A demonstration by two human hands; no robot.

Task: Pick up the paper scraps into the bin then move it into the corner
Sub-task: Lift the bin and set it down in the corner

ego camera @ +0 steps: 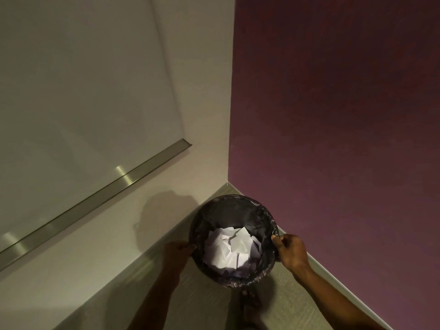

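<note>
- The floor [202,306], pale and faintly ribbed, fills the nearest strip at 6 o'clock; both forearms reach across it toward the bin.
- The left hand [177,254] sits in shadow at the bin's 9 o'clock edge. Its grip is closed on the rim, fingertips hooked over the lip.
- The right hand [289,250] takes the opposite edge at 3 o'clock, thumb on top of the rim and fingers curled down the outside. This grip is closed on the rim too.
- Holding opposite sides likely keeps the bin level, so nothing spills while it is steered.
- The bin [228,210], round with a dark plastic liner, lies between the hands, close to the corner. Whether it rests on the floor or hangs just above, I cannot tell.
- The paper scraps [229,250] lie heaped inside it, white and crumpled. None show on the visible floor, so the gathering looks done.
- Beyond, at 12 o'clock, the white wall [83,79] meets the purple wall [345,103]; the placing step looks nearly finished.
- A metal rail [95,198] runs along the white wall at 10 o'clock.
</note>
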